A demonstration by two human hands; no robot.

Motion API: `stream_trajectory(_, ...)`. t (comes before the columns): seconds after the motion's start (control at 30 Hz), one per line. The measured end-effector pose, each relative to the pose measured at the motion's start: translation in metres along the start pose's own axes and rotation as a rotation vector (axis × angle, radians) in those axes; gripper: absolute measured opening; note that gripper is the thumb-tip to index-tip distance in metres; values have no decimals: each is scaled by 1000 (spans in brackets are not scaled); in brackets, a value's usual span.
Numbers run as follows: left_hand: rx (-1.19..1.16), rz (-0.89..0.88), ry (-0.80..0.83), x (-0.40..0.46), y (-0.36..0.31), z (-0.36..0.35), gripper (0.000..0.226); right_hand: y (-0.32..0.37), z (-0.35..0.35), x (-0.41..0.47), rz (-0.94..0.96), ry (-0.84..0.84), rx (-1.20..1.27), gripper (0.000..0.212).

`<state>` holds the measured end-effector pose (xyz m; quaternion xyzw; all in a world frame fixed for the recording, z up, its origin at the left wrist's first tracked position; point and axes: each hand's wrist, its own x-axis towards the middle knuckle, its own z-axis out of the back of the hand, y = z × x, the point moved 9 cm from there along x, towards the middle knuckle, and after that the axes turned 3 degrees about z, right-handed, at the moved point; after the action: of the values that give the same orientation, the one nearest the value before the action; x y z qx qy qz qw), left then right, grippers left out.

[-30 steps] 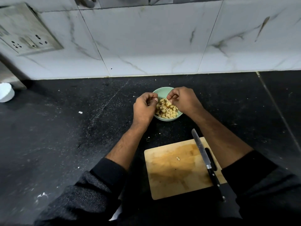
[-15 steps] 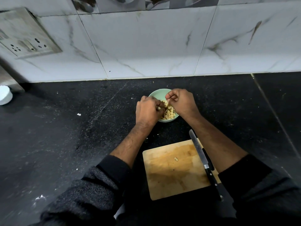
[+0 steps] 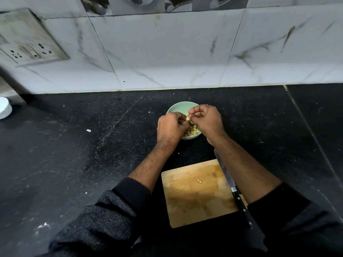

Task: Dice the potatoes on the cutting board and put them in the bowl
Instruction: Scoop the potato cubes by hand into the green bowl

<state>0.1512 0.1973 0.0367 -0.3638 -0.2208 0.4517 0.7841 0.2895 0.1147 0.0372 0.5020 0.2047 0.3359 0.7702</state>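
Note:
A pale green bowl [image 3: 179,108] stands on the black counter, holding diced potato pieces [image 3: 192,131]. Both hands hover over it with curled fingers. My left hand [image 3: 171,127] and my right hand [image 3: 207,120] meet above the bowl and pinch a small potato piece [image 3: 188,117] between their fingertips. Nearer to me lies the wooden cutting board [image 3: 196,199] with one small potato scrap [image 3: 199,181] on it. A black-handled knife [image 3: 234,190] rests along the board's right edge, partly under my right forearm.
A marble-tiled wall with a socket plate [image 3: 27,45] closes the back of the black counter [image 3: 74,145]. A white round object [image 3: 4,110] sits at the far left edge. Small white crumbs dot the counter.
The hands have drawn closer together over the bowl and now meet at a single potato piece. The view has tilted slightly; board and knife have not moved.

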Motion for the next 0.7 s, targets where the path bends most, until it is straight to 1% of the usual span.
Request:
stream_trajectory(0.07,-21,20,-19,1,2,3,3,-1,-1,-1,-4,-15,-7,17)
stream_trajectory(0.13,-23,22,-14,4,5,3,8,2,-1,0,12,-19,-33,17)
stream_trajectory(0.23,64,-9,-19,8,8,3,26,11,2,2,65,-25,-144,21)
stream_trajectory(0.33,75,-1,-27,11,9,7,30,13,9,8,86,-44,-141,28)
stream_trajectory(0.4,100,6,-70,12,10,16,32,12,13,10,94,-57,-109,31)
stream_trajectory(0.47,128,64,-120,12,16,25,35,12,21,12,108,-89,-135,30)
stream_trajectory(0.53,149,188,-111,12,33,27,39,11,30,13,129,-125,-268,24)
stream_trajectory(0.57,152,251,-73,12,43,25,37,7,31,13,117,-110,-374,23)
stream_trajectory(0.63,109,313,-7,11,55,20,23,-12,22,11,-4,28,-562,36)
stream_trajectory(0.67,86,312,1,11,56,19,17,-22,15,8,-79,103,-576,41)
stream_trajectory(0.7,77,299,-2,11,55,19,15,-29,11,3,-129,146,-547,40)
